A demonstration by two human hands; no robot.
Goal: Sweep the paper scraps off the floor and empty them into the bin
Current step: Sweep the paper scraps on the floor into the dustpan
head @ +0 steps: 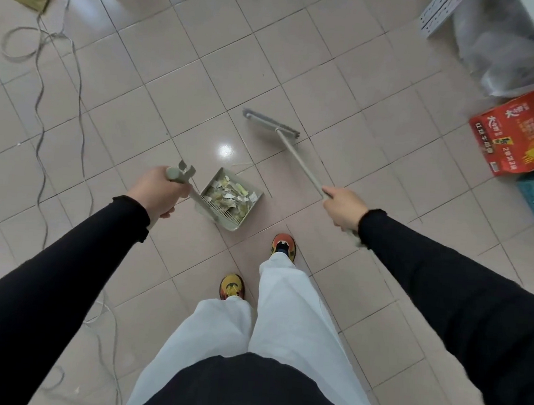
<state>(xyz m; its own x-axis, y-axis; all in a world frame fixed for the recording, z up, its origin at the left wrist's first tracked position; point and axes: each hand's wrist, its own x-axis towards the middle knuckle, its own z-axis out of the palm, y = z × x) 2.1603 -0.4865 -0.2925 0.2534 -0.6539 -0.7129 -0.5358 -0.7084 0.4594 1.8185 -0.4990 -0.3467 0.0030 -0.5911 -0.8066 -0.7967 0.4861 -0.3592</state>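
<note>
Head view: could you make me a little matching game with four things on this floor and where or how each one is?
Things:
1 dustpan
2 broom
3 red box
4 grey cable

States:
A held by the right hand
B trails along the far left
C holds paper scraps
D sits at the right edge

Pairs: 1-C, 2-A, 3-D, 4-B.

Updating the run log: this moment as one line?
left hand grips dustpan handle | right hand grips broom handle | paper scraps in dustpan | emptying not yet done
</note>
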